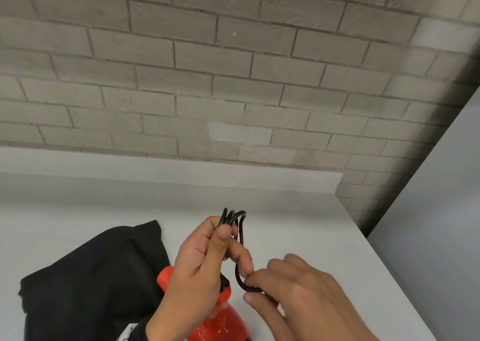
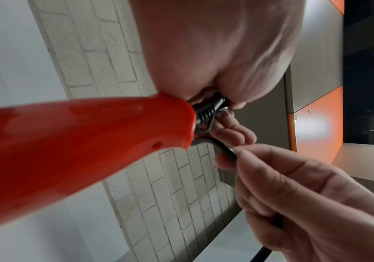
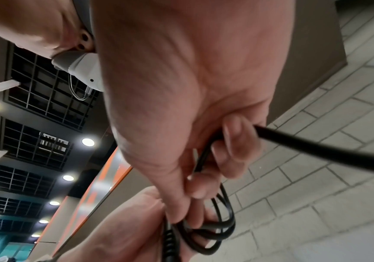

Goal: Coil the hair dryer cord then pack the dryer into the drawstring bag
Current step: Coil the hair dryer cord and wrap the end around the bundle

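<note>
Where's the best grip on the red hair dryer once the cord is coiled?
Probably its handle, taken from the right side. It tapers to a narrow end a palm can wrap, and that end points up toward the left hand, which holds the cord loops there. The black bag blocks the left side. The right hand pinches the cord.

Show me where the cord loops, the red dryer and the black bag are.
cord loops (image 1: 232, 217): head view, top of bundle.
red dryer (image 2: 80, 141): left wrist view, handle.
black bag (image 1: 91, 270): head view, fabric middle.
</note>
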